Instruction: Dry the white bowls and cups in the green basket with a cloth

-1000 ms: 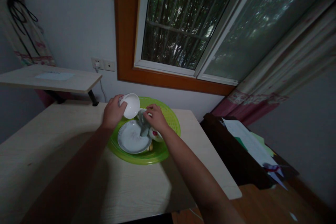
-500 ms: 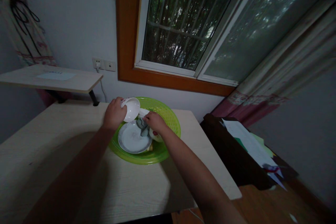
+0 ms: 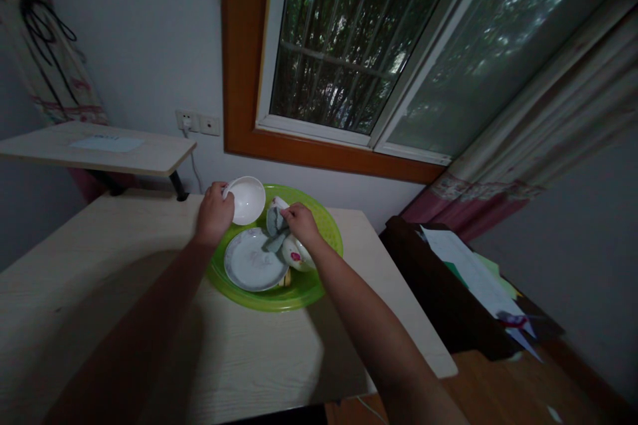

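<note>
My left hand (image 3: 215,212) grips the rim of a white bowl (image 3: 248,201), tilted so that its inside faces me, over the left back edge of a green plastic basin (image 3: 323,219). Pinched in my right hand (image 3: 302,223) is a grey-green cloth (image 3: 276,237), which hangs down above the basin. Behind the cloth shows a white patterned piece (image 3: 280,203); whether my right hand also holds it is unclear. A white plate (image 3: 253,261) lies in the basin. Beside it, partly under my right wrist, is a white bowl with a red flower (image 3: 295,255).
The basin stands on a light wooden table (image 3: 239,358). At the back left is a raised shelf (image 3: 44,139) with a paper on it. Wall sockets (image 3: 198,123) and a window are behind. Dark furniture with papers (image 3: 473,272) stands to the right.
My left hand has lifted the white bowl slightly and turned its opening more toward me. My right hand has raised the cloth a little and shifted right, uncovering more of the flowered bowl.
</note>
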Tool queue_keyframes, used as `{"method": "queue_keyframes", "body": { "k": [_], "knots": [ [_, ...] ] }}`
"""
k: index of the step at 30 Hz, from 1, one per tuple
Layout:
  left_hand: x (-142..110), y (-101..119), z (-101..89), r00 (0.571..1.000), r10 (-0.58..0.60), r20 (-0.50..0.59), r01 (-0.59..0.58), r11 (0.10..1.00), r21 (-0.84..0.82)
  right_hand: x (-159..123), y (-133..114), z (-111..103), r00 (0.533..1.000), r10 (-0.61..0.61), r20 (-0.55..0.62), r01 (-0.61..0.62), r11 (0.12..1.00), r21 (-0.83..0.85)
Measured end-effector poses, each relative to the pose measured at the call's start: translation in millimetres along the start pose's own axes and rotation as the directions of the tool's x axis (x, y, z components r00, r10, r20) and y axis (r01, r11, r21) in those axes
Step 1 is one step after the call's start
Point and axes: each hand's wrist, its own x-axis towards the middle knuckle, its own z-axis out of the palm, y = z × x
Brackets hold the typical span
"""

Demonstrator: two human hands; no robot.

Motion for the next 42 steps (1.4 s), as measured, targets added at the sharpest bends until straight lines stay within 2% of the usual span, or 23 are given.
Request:
{"method": "queue_keyframes", "body": {
  "k": [3,12,19,29,35,42],
  "knots": [
    [-1,-1,1.9,0.999,0.039,0.008,-0.039,0.999,0.018,0,2,1,0.999,-0.005,-0.052,0.008,0.999,0.045],
    [0,-4,6.1,0.992,0.109,0.062,-0.116,0.987,0.111,-1,0,-3,0.996,-0.006,-0.083,0.012,0.998,0.070],
    [-5,-3,7.9,0.975,0.162,0.152,-0.193,0.958,0.213,0,-1,-14,0.979,0.044,-0.197,-0.002,0.977,0.211],
    [-4,-6,13.8,0.914,0.134,0.383,-0.271,0.904,0.331,-2,-3,-21,0.921,0.119,-0.371,0.045,0.914,0.404],
    [-2,-8,17.4,0.883,0.098,0.460,-0.302,0.869,0.393,-4,-6,-23,0.917,0.102,-0.386,0.063,0.918,0.393],
    [-2,-15,23.0,0.837,0.074,0.543,-0.300,0.891,0.341,-4,-7,-21,0.907,0.077,-0.414,0.110,0.905,0.410]
  ]
}}
